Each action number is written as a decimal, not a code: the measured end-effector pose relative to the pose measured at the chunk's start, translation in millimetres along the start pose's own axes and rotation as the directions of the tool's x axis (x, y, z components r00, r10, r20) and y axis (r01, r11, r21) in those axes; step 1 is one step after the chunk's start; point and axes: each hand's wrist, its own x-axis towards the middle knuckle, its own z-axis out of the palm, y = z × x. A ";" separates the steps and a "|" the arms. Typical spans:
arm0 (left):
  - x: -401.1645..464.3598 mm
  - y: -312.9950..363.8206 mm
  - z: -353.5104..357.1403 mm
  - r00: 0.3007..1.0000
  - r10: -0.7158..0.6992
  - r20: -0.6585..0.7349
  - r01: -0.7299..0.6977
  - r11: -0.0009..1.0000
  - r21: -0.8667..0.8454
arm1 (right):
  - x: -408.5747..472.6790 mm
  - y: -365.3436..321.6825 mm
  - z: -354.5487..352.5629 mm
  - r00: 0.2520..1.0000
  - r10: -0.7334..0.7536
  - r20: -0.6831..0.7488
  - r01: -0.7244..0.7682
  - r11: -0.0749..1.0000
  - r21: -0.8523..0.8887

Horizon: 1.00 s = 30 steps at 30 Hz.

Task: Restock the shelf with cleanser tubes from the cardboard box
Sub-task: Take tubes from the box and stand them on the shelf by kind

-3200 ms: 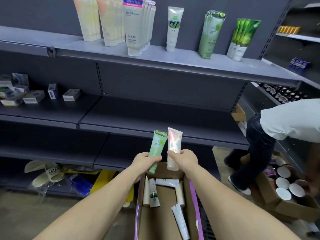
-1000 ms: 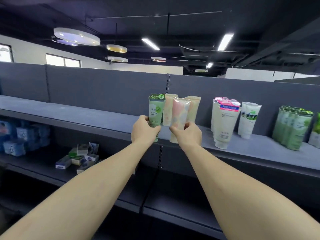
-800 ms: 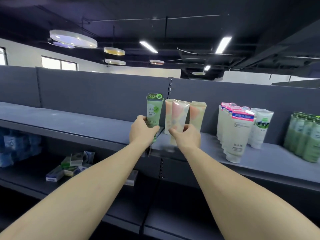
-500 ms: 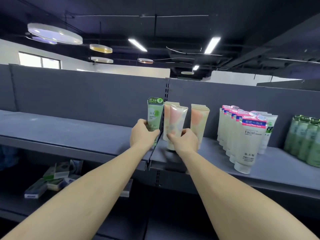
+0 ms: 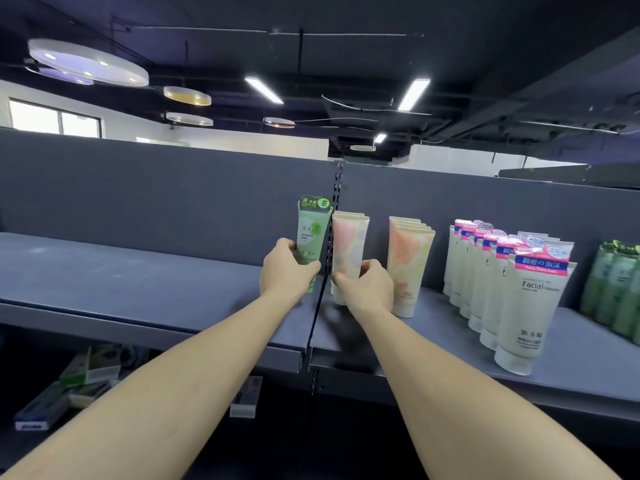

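Left hand (image 5: 289, 271) is clamped around the lower part of a green tube (image 5: 311, 233). The tube's long axis is near vertical, crimped label end toward 12 o'clock, cap end toward 6 o'clock and hidden behind the fingers. It sits over the top shelf (image 5: 138, 289), just left of the slotted upright (image 5: 336, 188); whether its cap touches the shelf cannot be told.

Right hand (image 5: 367, 287), at 3 o'clock of the left hand, has its fingers closed on a pink tube (image 5: 349, 247). This tube also stands upright, flat crimped end at 12 o'clock, at the front of a short row of like tubes; its base is covered by the hand.

At 3 o'clock of the pink tube, with a narrow gap between, stands a row of peach tubes (image 5: 408, 258), caps down. Further toward 3 o'clock is a longer row of white Facial tubes (image 5: 530, 306) running toward the front edge, then green tubes (image 5: 613, 282) at the right border.

Open room: the shelf from the green tube toward 9 o'clock is bare to its front edge.

The shelf surface is matt dark grey with a grey back panel (image 5: 173, 188). At 7 o'clock, a lower shelf holds small boxes (image 5: 86, 375). Ceiling is dark with strip lights (image 5: 414, 93) and round lamps (image 5: 90, 64).
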 end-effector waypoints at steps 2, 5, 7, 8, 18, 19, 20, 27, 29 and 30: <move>3.2 2.1 0.5 1.000 0.007 -0.003 -0.007 1.000 -0.007 | -3.8 1.2 -4.1 1.000 -0.010 -0.006 0.010 1.000 -0.012; 2.6 10.2 7.5 1.000 0.021 0.003 -0.021 1.000 -0.015 | -12.2 9.0 -16.9 1.000 -0.009 -0.011 0.009 1.000 -0.010; -3.1 17.8 16.5 0.999 0.033 0.019 -0.033 0.999 -0.030 | -17.4 16.5 -30.6 1.000 0.003 -0.024 -0.004 1.000 -0.012; -6.9 22.2 21.5 0.999 0.039 0.031 -0.038 0.998 -0.040 | -19.2 20.0 -38.0 0.999 0.015 -0.034 -0.015 1.000 -0.015; -43.9 48.5 53.2 0.990 0.076 0.116 -0.069 0.996 -0.064 | -26.4 47.9 -80.3 0.984 0.077 -0.161 -0.080 0.997 -0.013; -46.2 49.1 54.1 0.990 0.076 0.120 -0.069 0.996 -0.060 | -25.9 49.8 -82.6 0.982 0.083 -0.172 -0.087 0.996 -0.019; -48.2 49.8 54.7 0.989 0.078 0.123 -0.071 0.996 -0.058 | -24.8 51.3 -84.4 0.980 0.090 -0.177 -0.096 0.995 -0.025; -56.0 55.2 55.6 0.990 0.075 0.119 -0.072 0.997 -0.030 | -13.3 52.8 -86.5 0.986 0.099 -0.136 -0.109 0.992 -0.068; -55.2 56.0 54.4 0.991 0.068 0.112 -0.065 0.998 -0.025 | -12.8 54.0 -85.4 0.985 0.106 -0.138 -0.117 0.991 -0.070; -54.7 55.8 53.7 0.992 0.062 0.108 -0.060 0.998 -0.022 | -13.0 54.5 -84.8 0.985 0.108 -0.137 -0.119 0.990 -0.070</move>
